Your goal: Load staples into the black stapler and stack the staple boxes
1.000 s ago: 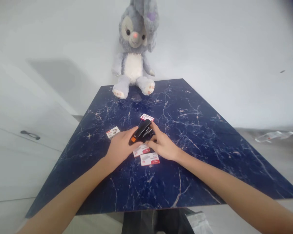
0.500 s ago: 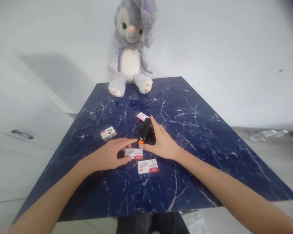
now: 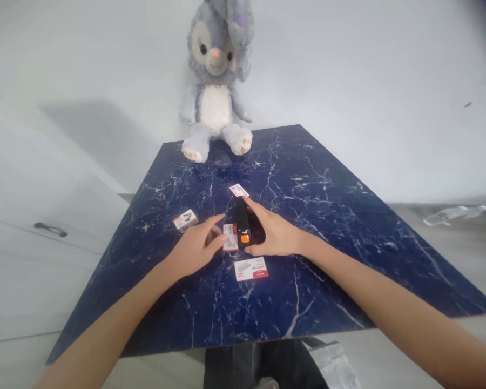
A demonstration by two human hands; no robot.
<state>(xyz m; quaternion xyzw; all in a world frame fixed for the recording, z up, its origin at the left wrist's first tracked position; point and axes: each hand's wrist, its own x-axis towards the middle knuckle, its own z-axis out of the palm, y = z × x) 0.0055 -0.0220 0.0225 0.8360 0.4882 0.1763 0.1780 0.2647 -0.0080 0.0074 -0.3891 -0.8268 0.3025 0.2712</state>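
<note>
My left hand [image 3: 198, 244] has its thumb on a small white-and-red staple box [image 3: 230, 243], with the fingers curled by the box's far end. That box lies flush along the left side of a black stapler [image 3: 242, 219] with an orange end. Around the stapler bends my right hand [image 3: 277, 232], index fingertip at its far end and thumb at its near end. Another staple box [image 3: 251, 269] lies flat nearer to me. A third box [image 3: 239, 190] sits just beyond the stapler, and a small box with a dark picture [image 3: 185, 220] stands left, beyond my left hand.
The dark blue marbled table [image 3: 324, 216] carries everything. At its far edge a grey plush toy [image 3: 216, 102] sits against the wall. A cabinet handle [image 3: 51, 229] shows at left, and a clear plastic piece [image 3: 456, 214] lies beyond the table's right side.
The staple box by my left hand has turned from crosswise to lengthwise beside the stapler. The stapler now points straighter away from me. The view has shifted slightly.
</note>
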